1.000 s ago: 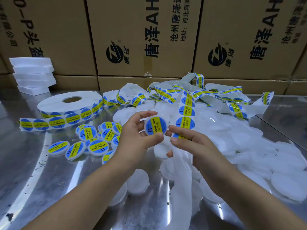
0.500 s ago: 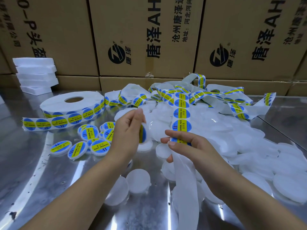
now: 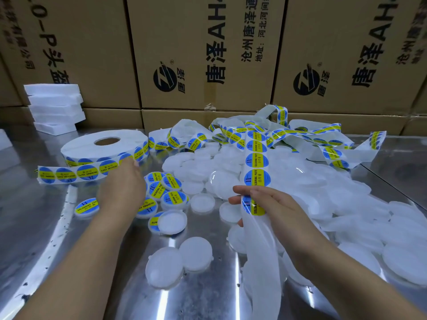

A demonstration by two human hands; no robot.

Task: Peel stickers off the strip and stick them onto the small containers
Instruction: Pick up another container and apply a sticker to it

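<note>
Right hand (image 3: 277, 206) pinches the sticker strip (image 3: 256, 158).
Left hand (image 3: 121, 190) over labelled containers (image 3: 172, 183), just beside its fingers; grip hidden.

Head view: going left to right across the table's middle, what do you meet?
Lone labelled container → left hand → cluster of labelled containers → right hand holding the sticker strip → pile of plain white containers.

Packing workshop: stacked cartons (image 3: 208, 54), steel table (image 3: 34, 227)
</note>
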